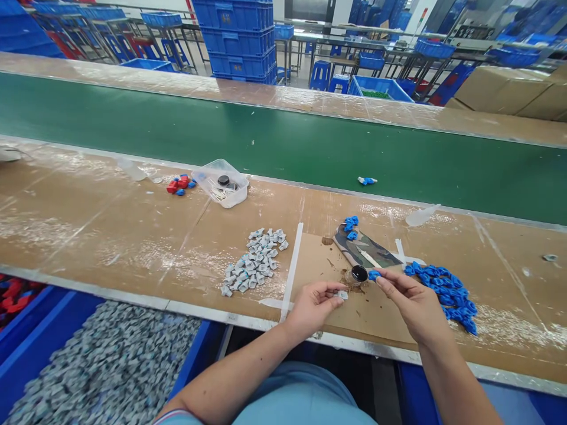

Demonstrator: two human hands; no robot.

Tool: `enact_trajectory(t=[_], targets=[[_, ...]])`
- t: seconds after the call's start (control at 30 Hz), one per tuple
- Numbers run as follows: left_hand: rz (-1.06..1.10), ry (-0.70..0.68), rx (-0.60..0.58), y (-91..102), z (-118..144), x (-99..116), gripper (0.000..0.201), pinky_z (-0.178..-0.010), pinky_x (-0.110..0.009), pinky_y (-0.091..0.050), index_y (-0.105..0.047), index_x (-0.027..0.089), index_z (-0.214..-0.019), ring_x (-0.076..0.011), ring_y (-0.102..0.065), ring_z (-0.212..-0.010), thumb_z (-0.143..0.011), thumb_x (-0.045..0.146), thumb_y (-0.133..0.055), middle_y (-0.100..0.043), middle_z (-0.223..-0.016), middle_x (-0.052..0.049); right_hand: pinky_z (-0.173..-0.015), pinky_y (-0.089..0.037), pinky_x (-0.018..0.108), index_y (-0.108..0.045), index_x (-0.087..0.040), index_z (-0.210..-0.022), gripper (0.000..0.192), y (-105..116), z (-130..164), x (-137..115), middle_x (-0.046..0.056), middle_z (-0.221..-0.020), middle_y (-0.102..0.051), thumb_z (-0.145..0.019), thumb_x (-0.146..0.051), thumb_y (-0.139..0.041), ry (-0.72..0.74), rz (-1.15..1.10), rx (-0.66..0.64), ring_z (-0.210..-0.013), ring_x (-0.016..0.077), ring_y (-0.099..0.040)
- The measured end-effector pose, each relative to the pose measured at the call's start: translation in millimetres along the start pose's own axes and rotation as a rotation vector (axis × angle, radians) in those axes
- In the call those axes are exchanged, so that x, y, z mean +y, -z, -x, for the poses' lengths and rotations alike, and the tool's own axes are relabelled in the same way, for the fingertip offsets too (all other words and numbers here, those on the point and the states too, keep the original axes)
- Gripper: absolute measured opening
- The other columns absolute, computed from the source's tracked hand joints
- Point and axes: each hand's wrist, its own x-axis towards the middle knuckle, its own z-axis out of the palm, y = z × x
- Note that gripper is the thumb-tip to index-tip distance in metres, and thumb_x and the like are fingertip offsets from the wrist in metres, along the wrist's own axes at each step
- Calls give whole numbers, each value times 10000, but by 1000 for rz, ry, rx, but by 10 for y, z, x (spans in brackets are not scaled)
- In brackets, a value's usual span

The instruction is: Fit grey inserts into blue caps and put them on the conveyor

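Left hand (315,302) fingers pinching a small squarish grey plastic piece (342,294), right hand (410,301) fingertips clamping a blue plastic clip (374,275) pointing left, both hovering over worn cardboard (372,313).

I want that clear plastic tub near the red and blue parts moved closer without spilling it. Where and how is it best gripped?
Grip the clear tub by its two long rims, coming straight down from above. It sits upright and open-topped, its thin walls flare outward, and loose parts lie inside, so a level two-sided pinch probably keeps it from tipping. The red and blue parts crowd its left side.
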Motion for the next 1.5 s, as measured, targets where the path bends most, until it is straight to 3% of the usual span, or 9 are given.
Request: enact_trajectory(t=[0.17,0.43,0.63,0.8,1.07,1.3,1.5], targets=[[156,18,-7,-16,-9,3,349,-815,-301,-510,-680,145,-904,-156,-634,-823,-593,241,-806,-692,-822,-48,-754,-572,347,-728,-229,-972,320,-102,194,-27,64,-907,-739,-750,-451,-664,39,26,-117,-827,220,-690],[188,-18,-65,3,1,-28,398,-834,-317,-504,-641,137,-936,-164,-648,-834,-610,291,-809,-690,-842,-57,-738,-580,335,-739,-268,-936,193,-268,310,-138,33,-874,-739,-811,-341,-612,353,207,-135,-793,202,-690],[128,-55,-148,22,25,-55,409,-805,-295,-510,-621,150,-1005,-165,-666,-831,-665,318,-773,-704,-872,-65,-751,-591,307,-736,-317,-943,186,-164,260,-120,-14,-928,-734,-810,-310,-607,382,228,-246,-819,197,-705],[135,-24,-182,30,46,-11,434,-773,-277,-514,-610,163,-997,-157,-671,-783,-638,317,-797,-694,-812,-35,-703,-603,318,-749,-333,-872,152,-123,230,-154,-27,-866,-733,-771,-333,-635,291,262,-337,-771,217,-712],[211,55,-129,42,49,42,492,-697,-222,-495,-622,148,-960,-109,-633,-688,-564,338,-843,-660,-738,-9,-681,-608,312,-754,-310,-853,145,-247,325,-109,-16,-856,-735,-759,-328,-645,258,175,-229,-740,209,-713],[240,80,-62,21,51,62,492,-657,-231,-500,-626,141,-884,-103,-612,-638,-525,391,-853,-639,-712,-4,-704,-614,341,-753,-305,-869,146,-381,425,-28,2,-876,-735,-765,-310,-652,285,94,-28,-766,218,-712],[191,109,-85,9,25,67,525,-678,-268,-520,-647,125,-843,-112,-610,-640,-517,497,-823,-669,-737,-36,-718,-610,348,-749,-268,-868,166,-380,392,50,33,-870,-742,-739,-342,-675,153,-32,-49,-779,214,-706]])
